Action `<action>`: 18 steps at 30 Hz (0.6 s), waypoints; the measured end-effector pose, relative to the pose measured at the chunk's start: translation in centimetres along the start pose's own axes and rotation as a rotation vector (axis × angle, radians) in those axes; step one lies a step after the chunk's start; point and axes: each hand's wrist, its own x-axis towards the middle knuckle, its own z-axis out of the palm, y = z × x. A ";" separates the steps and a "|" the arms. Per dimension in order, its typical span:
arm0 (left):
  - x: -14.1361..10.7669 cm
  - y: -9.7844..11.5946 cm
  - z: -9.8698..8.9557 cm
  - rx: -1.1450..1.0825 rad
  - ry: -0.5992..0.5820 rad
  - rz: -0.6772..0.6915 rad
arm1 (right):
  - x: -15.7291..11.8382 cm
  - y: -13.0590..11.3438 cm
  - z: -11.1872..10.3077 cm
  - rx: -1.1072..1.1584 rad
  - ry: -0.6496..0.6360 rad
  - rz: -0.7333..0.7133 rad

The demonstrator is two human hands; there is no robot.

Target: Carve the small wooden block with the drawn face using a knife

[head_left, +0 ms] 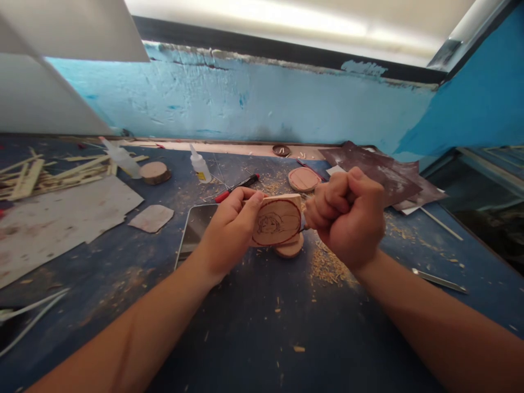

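My left hand [233, 229] grips a flat wooden piece [282, 221] by its left end, thumb on the face. That face carries a dark line drawing of a figure inside a reddish-brown oval outline. At the piece's right edge my right hand [347, 215] is closed in a fist around a carving tool [303, 225]. Only the tool's small metal end shows; the fist hides its handle. Under the held piece lies a round wood slice [290, 248]. Another wood slice with a red ring [304, 179] rests just behind my hands.
Wood shavings [331, 266] lie below my right hand. A tablet [192, 232], a red-and-black tool [237, 188], glue bottles [200, 166], wood sticks [30, 177] and paper [61, 218] are at left and behind. Sandpaper sheets [376, 169] and a slim metal tool [440, 281] are at right.
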 end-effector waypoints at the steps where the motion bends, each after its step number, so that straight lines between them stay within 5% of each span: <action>1: 0.0 0.0 0.0 0.001 0.002 0.004 | 0.2 -0.1 0.0 0.019 0.028 0.001; 4: 0.0 -0.1 0.0 0.002 0.005 0.012 | 0.7 -0.4 -0.1 0.057 0.093 0.023; 18: -0.1 0.1 0.0 0.029 0.012 0.030 | -0.1 -0.1 0.0 0.000 -0.059 0.018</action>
